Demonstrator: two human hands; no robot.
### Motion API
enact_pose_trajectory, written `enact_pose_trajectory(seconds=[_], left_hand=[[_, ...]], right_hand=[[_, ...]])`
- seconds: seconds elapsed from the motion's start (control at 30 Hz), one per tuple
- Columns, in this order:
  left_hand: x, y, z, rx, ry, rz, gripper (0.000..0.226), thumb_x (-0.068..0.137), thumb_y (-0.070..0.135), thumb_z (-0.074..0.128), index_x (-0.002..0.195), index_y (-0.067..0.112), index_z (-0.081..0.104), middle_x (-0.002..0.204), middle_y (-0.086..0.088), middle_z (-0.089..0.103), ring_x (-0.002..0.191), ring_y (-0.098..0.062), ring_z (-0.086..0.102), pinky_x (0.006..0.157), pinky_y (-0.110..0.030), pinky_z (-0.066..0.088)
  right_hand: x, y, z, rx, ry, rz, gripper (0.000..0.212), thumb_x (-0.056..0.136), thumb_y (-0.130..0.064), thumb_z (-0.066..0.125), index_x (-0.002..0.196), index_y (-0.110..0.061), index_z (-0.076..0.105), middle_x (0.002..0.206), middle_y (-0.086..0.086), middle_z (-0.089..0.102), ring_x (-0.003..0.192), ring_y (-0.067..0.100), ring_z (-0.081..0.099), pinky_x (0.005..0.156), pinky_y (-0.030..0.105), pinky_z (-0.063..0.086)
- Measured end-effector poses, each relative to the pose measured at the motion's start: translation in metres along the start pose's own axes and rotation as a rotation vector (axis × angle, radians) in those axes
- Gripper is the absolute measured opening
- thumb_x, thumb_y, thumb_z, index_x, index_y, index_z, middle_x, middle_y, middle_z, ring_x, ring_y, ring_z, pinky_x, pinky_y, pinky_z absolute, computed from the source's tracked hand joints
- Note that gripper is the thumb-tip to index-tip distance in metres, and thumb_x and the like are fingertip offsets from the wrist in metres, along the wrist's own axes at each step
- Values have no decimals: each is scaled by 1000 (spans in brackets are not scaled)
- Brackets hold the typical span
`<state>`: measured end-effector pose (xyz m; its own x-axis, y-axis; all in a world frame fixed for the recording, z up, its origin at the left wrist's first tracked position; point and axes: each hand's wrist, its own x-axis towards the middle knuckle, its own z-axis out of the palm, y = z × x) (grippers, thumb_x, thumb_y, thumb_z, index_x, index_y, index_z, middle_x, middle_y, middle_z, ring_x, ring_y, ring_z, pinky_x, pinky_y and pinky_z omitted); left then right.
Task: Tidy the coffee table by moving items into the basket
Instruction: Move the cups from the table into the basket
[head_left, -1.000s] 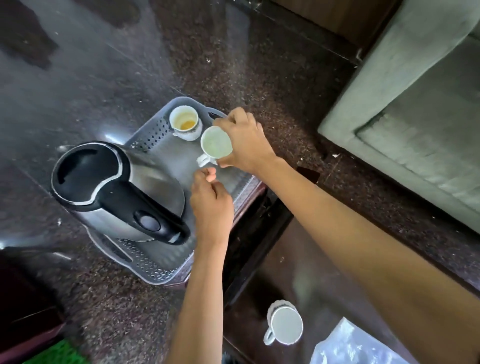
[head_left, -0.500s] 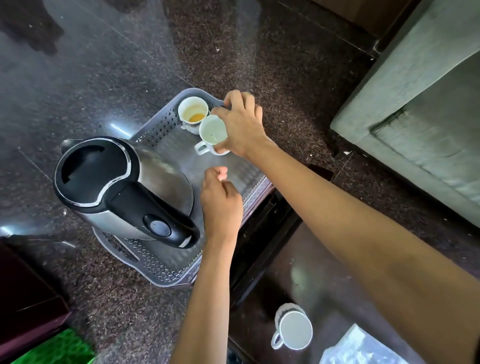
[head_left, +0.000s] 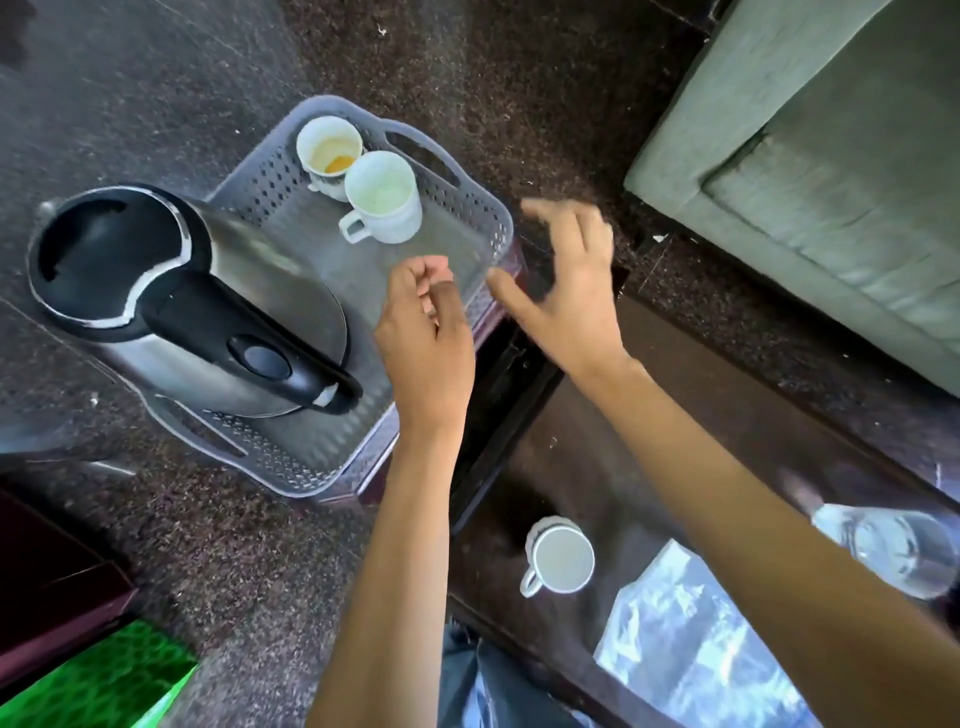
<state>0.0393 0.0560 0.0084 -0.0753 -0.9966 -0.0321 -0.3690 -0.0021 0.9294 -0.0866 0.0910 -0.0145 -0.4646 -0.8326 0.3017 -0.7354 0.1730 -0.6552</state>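
The right hand (head_left: 566, 291) hangs wide open over the basket's right edge, fingers spread and blurred, holding nothing and touching nothing that can be made out. The left hand (head_left: 428, 332) hovers over the basket's near right part, fingers loosely curled toward the palm with the thumb tip near the forefinger; it grips nothing either.

The basket (head_left: 483, 208) is a grey perforated plastic tray with slot handles at its far and near ends, set on the dark speckled floor (head_left: 519, 78) just beside the table's far left corner. Inside, a steel kettle (head_left: 171, 306) with a black lid and handle fills the left and near part. At the far end stand two white cups, touching each other: the far cup (head_left: 327, 150) holds a small yellow-orange residue at its bottom, and the near cup (head_left: 382, 197) looks empty, its handle pointing toward the kettle.

On the dark glossy table (head_left: 649, 415) a third cup (head_left: 561, 558) stands upright near the left edge, empty, handle turned to the near left. Just right of it lies a clear plastic bag (head_left: 675, 649), and a clear bottle (head_left: 893, 551) lies partly hidden behind the right forearm. A grey-green sofa (head_left: 831, 171) fills the upper right.
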Motion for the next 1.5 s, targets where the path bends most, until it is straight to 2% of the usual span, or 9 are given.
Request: enact_pose_trajectory(seconds=[0.13, 0.27, 0.37, 0.47, 0.6, 0.83, 1.13, 1.3, 1.5], left_hand=[[-32, -3, 5, -70, -136, -21, 13, 92, 20, 47, 99, 20, 58, 94, 1, 71, 85, -9, 67, 77, -13, 48], [-70, -32, 7, -22, -287, -44, 12, 93, 16, 48, 100, 16, 59, 97, 0, 71, 88, -11, 67, 78, -14, 48], [-96, -54, 4, 57, -364, -79, 12, 94, 11, 51, 100, 16, 60, 95, 2, 69, 90, -11, 66, 76, -7, 45], [-117, -70, -4, 107, -438, -127, 13, 94, 12, 51, 103, 13, 60, 96, 0, 70, 90, -10, 64, 75, -3, 42], [-132, -83, -12, 159, -479, -130, 14, 95, 12, 51, 105, 12, 60, 98, -2, 70, 92, -11, 64, 73, -1, 42], [-133, -85, -20, 186, -467, -113, 14, 95, 11, 50, 104, 12, 60, 99, -2, 70, 94, -12, 65, 74, -2, 42], [-95, -44, -36, 111, -314, -74, 13, 95, 14, 50, 103, 19, 59, 98, 4, 68, 89, -7, 63, 73, -6, 43], [-65, -12, -37, -7, -179, -69, 12, 94, 13, 51, 101, 21, 57, 89, 12, 64, 79, 5, 59, 69, -6, 42], [-41, -5, -35, 38, -123, -26, 11, 94, 13, 49, 101, 19, 55, 94, 20, 60, 83, 1, 58, 66, -4, 39]], right_hand=[[-109, 23, -28, 14, -238, 160, 55, 77, -40, 70, 120, -8, 56, 114, 7, 52, 109, 24, 48, 98, 34, 39], [-211, 24, -31, -96, -680, 478, 91, 60, -49, 83, 138, -22, 43, 122, 6, 41, 111, 28, 44, 101, 42, 40], [-259, 14, -30, -174, -784, 498, 107, 57, -42, 87, 146, -26, 31, 134, 6, 34, 118, 27, 38, 106, 40, 37], [-273, 9, -29, -243, -719, 452, 101, 68, -31, 83, 149, -27, 25, 139, 7, 32, 121, 26, 36, 107, 40, 37], [-276, 13, -18, -222, -566, 437, 81, 68, -12, 80, 140, -22, 44, 130, 9, 45, 109, 30, 45, 98, 46, 46], [-272, 15, -19, -230, -422, 409, 78, 63, -11, 82, 135, -13, 49, 118, 9, 54, 98, 30, 48, 88, 44, 50], [-116, -39, -73, -86, -14, 175, 64, 69, -9, 78, 125, 1, 49, 115, 17, 55, 102, 29, 49, 91, 31, 39], [-10, -61, -63, -21, -87, 85, 70, 70, -13, 78, 132, -1, 48, 123, 18, 48, 111, 25, 50, 91, 11, 30], [78, -51, 9, -278, -422, 14, 70, 64, -24, 82, 126, -11, 51, 125, 12, 50, 117, 29, 48, 95, 30, 38]])
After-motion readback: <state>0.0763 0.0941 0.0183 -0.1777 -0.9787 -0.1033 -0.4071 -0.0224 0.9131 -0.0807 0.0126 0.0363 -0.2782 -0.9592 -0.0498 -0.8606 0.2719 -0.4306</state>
